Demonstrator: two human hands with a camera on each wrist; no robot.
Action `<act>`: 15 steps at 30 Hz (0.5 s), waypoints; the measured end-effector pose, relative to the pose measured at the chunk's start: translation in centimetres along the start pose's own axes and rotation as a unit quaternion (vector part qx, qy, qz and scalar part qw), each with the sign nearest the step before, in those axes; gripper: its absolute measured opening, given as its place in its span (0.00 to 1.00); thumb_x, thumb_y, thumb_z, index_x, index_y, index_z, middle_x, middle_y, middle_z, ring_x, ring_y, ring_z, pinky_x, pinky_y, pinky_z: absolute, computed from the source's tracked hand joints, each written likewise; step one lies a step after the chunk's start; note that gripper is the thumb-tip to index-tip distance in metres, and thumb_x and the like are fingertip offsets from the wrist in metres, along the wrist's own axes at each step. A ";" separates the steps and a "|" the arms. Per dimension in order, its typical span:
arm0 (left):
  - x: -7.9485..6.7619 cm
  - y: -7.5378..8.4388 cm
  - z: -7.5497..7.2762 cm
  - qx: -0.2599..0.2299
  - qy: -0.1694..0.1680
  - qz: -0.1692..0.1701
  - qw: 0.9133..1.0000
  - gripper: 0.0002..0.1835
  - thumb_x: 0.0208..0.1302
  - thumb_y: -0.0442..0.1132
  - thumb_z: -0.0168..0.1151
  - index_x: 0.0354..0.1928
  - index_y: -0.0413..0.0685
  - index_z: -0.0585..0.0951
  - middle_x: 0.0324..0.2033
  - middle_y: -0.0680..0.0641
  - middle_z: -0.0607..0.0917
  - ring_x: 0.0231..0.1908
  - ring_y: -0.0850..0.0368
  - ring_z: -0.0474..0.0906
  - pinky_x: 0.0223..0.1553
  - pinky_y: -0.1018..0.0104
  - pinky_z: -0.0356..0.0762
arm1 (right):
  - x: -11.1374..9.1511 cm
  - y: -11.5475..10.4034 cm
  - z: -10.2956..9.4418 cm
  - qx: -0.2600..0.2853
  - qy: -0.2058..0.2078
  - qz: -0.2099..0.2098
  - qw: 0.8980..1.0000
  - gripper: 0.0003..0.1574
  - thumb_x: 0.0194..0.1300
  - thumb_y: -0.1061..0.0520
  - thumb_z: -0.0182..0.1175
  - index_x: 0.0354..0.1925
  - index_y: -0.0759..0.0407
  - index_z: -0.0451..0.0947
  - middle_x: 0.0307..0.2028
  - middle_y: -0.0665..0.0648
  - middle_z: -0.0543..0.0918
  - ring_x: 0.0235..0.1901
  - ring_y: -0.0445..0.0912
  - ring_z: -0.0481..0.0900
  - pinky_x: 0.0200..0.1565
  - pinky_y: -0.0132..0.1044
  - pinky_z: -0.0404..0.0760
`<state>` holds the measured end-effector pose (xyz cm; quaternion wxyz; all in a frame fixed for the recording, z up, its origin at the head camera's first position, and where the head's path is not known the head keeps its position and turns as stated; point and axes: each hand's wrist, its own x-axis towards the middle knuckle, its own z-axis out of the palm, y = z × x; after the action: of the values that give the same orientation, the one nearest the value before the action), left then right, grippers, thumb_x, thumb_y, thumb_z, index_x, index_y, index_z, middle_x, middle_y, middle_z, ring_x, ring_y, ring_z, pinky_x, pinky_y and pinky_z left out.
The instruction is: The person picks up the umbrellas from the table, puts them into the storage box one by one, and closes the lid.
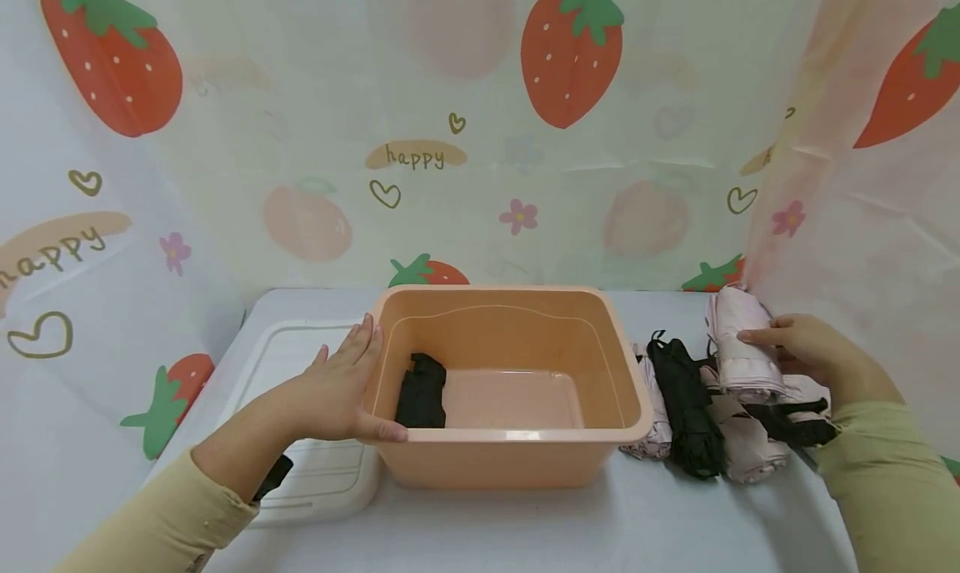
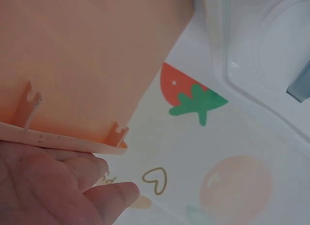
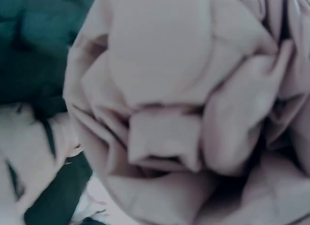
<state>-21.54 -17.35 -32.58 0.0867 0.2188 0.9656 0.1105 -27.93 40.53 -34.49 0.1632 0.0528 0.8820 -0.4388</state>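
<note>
My left hand (image 1: 341,389) rests on the left end of a peach plastic bin (image 1: 510,460), fingers straight along its rim and thumb over the front edge. In the left wrist view that hand (image 2: 58,186) lies against the rim (image 2: 63,141). A small black cloth bundle (image 1: 422,392) stands inside the bin at the left. On the right, my right hand (image 1: 821,352) grips a rolled pale pink cloth (image 1: 744,344) above a pile of rolls. Its gathered end (image 3: 164,137) fills much of the right wrist view.
Beside the bin, the pile has a black roll (image 1: 686,414) and pale pink rolls (image 1: 750,448). A white lid (image 1: 330,481) lies to the left, partly under my forearm, with a dark piece (image 1: 273,475) showing by the wrist. Strawberry-print sheets (image 1: 465,206) hang around the table.
</note>
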 end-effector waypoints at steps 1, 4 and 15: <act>0.0 0.0 0.0 0.000 0.000 0.000 1.000 0.75 0.30 0.83 0.51 0.69 0.34 0.38 0.69 0.37 0.34 0.69 0.41 0.32 0.61 0.35 0.39 | 0.0 -0.3 -0.2 0.001 0.003 -0.004 1.000 0.48 0.65 0.44 0.54 0.59 0.82 0.48 0.49 0.69 0.67 0.42 0.46 0.75 0.41 0.35 0.78; 0.0 0.0 0.0 0.000 0.000 0.001 1.000 0.75 0.31 0.83 0.51 0.69 0.34 0.38 0.69 0.36 0.34 0.69 0.40 0.33 0.61 0.35 0.39 | -0.2 -1.3 -0.7 0.000 0.011 -0.013 1.000 0.44 0.65 0.45 0.54 0.56 0.81 0.52 0.44 0.61 0.70 0.37 0.40 0.75 0.40 0.35 0.79; 0.1 -0.1 0.0 0.004 -0.006 -0.004 1.000 0.75 0.30 0.84 0.50 0.69 0.35 0.38 0.69 0.37 0.34 0.69 0.42 0.32 0.61 0.36 0.38 | -1.0 -6.3 -1.6 -0.019 0.032 -0.048 0.998 0.42 0.65 0.45 0.53 0.56 0.80 0.53 0.42 0.59 0.70 0.36 0.40 0.75 0.39 0.32 0.79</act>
<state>-21.69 -17.40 -32.58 0.0925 0.2163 0.9662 0.1050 -28.89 38.00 -28.54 0.1149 0.0213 0.8966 -0.4272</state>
